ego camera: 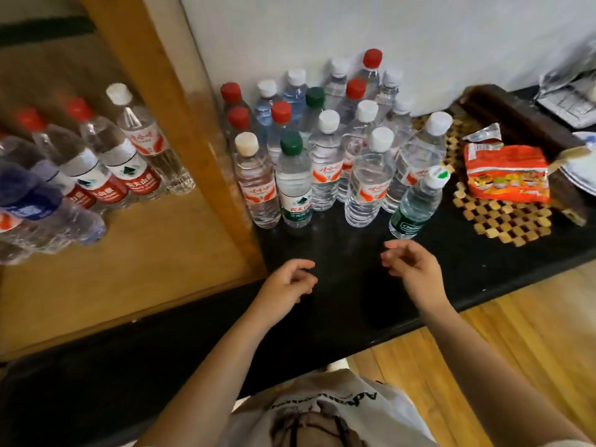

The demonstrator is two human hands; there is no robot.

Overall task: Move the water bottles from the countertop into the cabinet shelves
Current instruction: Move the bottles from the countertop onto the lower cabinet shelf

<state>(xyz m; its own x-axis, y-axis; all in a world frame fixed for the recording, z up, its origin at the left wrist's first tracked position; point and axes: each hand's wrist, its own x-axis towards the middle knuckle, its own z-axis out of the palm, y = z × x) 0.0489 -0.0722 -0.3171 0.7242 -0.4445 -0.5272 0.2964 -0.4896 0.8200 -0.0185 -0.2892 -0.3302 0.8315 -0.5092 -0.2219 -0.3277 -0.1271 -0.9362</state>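
Several clear water bottles (325, 150) with red, white and green caps stand packed together on the black countertop (338, 253) against the white wall. Nearest to me are a white-capped bottle (258, 182), a green-capped one (294, 185), a taller white-capped one (371, 182) and a small green-labelled bottle (416, 204). On the wooden cabinet shelf (129, 259) to the left stand several more bottles (106, 156). My left hand (288, 282) and my right hand (409, 269) hover over the counter just in front of the bottles, fingers loosely curled, holding nothing.
A wooden cabinet post (180, 108) separates the shelf from the counter. To the right a woven bamboo mat (503, 221) carries an orange snack packet (506, 175); a dark wooden tray (522, 117) and a plate lie behind it. Wooden floor shows below the counter edge.
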